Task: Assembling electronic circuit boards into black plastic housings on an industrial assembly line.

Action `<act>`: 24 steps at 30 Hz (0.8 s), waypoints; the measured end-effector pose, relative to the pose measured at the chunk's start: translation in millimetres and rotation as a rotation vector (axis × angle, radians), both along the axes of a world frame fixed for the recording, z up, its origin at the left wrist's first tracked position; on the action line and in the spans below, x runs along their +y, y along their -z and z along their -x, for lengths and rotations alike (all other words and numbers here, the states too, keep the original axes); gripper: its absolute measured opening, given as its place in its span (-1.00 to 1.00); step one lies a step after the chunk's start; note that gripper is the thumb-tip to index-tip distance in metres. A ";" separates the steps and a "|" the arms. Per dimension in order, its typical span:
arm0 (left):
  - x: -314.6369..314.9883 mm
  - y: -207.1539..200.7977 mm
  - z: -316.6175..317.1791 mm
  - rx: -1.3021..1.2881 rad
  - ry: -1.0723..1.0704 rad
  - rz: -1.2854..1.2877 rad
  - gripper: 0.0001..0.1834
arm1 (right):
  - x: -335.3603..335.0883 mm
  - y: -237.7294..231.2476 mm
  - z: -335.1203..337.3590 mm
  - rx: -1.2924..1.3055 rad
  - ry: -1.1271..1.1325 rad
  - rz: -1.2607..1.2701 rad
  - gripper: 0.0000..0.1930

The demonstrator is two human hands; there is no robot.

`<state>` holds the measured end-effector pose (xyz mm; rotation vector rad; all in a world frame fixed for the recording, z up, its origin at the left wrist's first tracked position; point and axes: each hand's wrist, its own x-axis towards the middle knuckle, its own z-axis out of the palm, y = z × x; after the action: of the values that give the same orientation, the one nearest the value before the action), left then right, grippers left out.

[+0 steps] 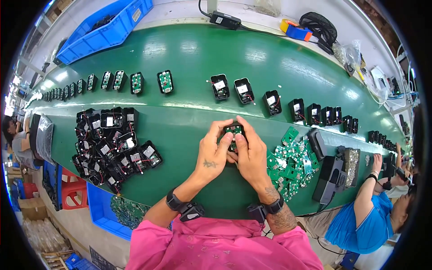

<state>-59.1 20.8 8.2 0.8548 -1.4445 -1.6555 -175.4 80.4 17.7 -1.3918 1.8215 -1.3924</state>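
Note:
A small black plastic housing with a green circuit board in its opening sits between my two hands at the middle of the bench. My left hand wraps its left side and my right hand its right side. Both thumbs press down on the board, and the fingertips meet around the far end. The lower part of the housing is hidden by my hands. To my left lies a heap of black housings with wires and pale square parts inside. Loose green circuit boards are piled beside my right hand.
Beyond my hands, spaced housings line the green bench; those toward the left show green boards. A blue crate stands far left. At right are a black device, a box of small metal parts and a person in blue.

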 end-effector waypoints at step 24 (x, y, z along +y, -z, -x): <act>7.9 -0.5 -3.3 -0.025 -0.072 0.286 -0.74 | 3.3 16.4 -6.6 -0.156 -0.021 0.239 -0.70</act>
<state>-55.8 28.6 8.7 0.7580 -1.6015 -1.3479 -168.8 83.7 1.3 -1.3669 1.5786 -1.7015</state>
